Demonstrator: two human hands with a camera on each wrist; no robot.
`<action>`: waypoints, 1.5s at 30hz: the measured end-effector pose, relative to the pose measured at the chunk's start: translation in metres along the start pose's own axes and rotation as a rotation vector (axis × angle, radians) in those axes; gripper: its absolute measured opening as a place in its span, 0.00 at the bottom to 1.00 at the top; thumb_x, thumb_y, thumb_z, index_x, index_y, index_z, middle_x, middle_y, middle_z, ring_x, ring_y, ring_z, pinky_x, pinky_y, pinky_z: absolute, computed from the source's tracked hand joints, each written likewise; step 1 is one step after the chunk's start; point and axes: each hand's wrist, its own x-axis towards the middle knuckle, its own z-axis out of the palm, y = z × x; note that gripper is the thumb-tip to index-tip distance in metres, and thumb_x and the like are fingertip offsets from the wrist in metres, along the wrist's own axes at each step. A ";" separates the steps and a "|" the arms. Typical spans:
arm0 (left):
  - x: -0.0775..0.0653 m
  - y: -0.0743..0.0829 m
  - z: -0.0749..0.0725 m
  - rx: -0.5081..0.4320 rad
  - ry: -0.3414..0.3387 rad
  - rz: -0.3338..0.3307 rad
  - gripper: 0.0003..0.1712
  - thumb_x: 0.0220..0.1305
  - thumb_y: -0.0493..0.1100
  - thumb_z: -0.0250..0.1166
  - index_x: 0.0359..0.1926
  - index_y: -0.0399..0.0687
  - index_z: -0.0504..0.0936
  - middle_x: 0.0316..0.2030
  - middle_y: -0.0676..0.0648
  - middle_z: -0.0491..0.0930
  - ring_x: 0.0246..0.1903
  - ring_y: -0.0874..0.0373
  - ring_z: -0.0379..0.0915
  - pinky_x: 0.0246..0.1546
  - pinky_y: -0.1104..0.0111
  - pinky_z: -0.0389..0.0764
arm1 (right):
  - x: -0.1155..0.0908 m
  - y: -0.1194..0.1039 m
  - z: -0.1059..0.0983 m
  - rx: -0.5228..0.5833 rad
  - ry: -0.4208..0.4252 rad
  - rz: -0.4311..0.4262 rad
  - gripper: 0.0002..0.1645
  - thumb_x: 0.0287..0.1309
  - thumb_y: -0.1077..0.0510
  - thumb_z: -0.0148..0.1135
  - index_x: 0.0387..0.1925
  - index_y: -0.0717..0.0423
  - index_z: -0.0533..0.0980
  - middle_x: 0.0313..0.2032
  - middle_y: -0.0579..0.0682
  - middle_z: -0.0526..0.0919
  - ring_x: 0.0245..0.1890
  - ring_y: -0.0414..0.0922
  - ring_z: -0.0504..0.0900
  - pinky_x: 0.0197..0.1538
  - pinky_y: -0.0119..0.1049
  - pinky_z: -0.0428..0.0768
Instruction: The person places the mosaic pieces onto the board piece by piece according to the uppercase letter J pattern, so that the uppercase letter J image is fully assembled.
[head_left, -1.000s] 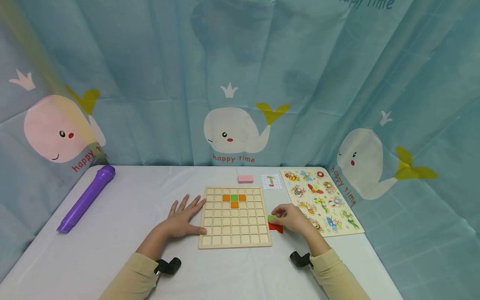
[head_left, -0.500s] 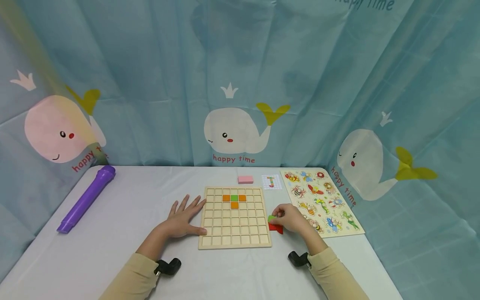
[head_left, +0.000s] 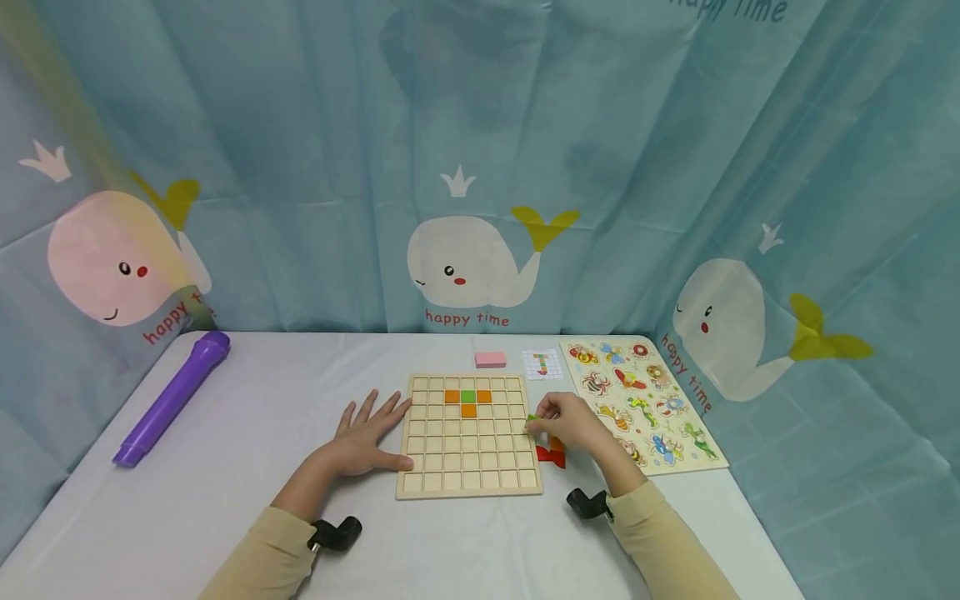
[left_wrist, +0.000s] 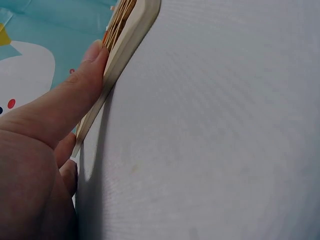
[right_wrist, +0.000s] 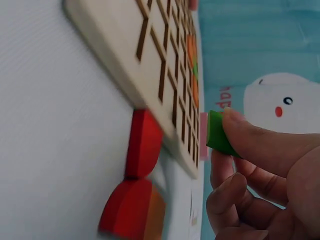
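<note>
Pinching a small green block (head_left: pixel 532 419) between thumb and fingertips, the right hand (head_left: pixel 572 425) hovers at the right edge of the wooden grid board (head_left: pixel 468 435), the block held just above the board's outer column. The free cells lie to the hand's left and slightly away from the person, toward the three orange tiles (head_left: pixel 468 401) and one green tile (head_left: pixel 468 395) already seated near the board's far side. In the right wrist view the green block (right_wrist: pixel 218 133) shows clear of the board's rim (right_wrist: pixel 150 95), gripped at its end by the curled fingers, with red pieces (right_wrist: pixel 137 175) lying on the counter (head_left: pixel 225 467) just beside the board beneath the hand. The left hand (head_left: pixel 367 440) lies flat, fingers spread and straight, holding nothing, its thumb (left_wrist: pixel 80 80) pressed against the board's left edge. The right hand is plainly the nearer to the board's open cells; the left only braces the frame. A pattern card (head_left: pixel 542 363) sits beyond the board.
</note>
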 end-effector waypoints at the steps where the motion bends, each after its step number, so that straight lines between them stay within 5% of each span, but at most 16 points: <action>1: 0.000 0.000 0.000 0.002 0.001 0.001 0.66 0.48 0.73 0.73 0.80 0.53 0.52 0.80 0.40 0.46 0.79 0.34 0.24 0.72 0.36 0.26 | 0.001 -0.002 0.001 0.002 0.000 -0.013 0.13 0.56 0.51 0.76 0.28 0.51 0.78 0.25 0.47 0.79 0.25 0.44 0.74 0.27 0.35 0.72; 15: 0.003 0.002 0.001 0.002 -0.010 -0.015 0.67 0.47 0.74 0.72 0.81 0.55 0.52 0.81 0.42 0.45 0.79 0.35 0.24 0.73 0.36 0.26 | 0.019 -0.026 0.018 -0.014 -0.027 -0.123 0.05 0.65 0.54 0.68 0.33 0.48 0.84 0.31 0.43 0.83 0.31 0.42 0.78 0.36 0.37 0.78; 31: 0.001 0.003 -0.001 0.010 -0.003 -0.022 0.67 0.47 0.74 0.72 0.80 0.53 0.53 0.80 0.41 0.46 0.78 0.34 0.24 0.73 0.35 0.26 | 0.039 -0.050 0.056 -0.011 -0.064 -0.167 0.05 0.62 0.52 0.71 0.31 0.47 0.84 0.28 0.42 0.83 0.27 0.41 0.77 0.30 0.34 0.77; 45: 0.000 0.004 -0.002 0.006 -0.002 -0.018 0.66 0.47 0.73 0.73 0.80 0.52 0.53 0.80 0.40 0.46 0.78 0.33 0.25 0.72 0.35 0.26 | 0.043 -0.054 0.068 -0.076 -0.073 -0.189 0.06 0.61 0.54 0.72 0.28 0.45 0.84 0.26 0.39 0.82 0.26 0.39 0.76 0.32 0.33 0.76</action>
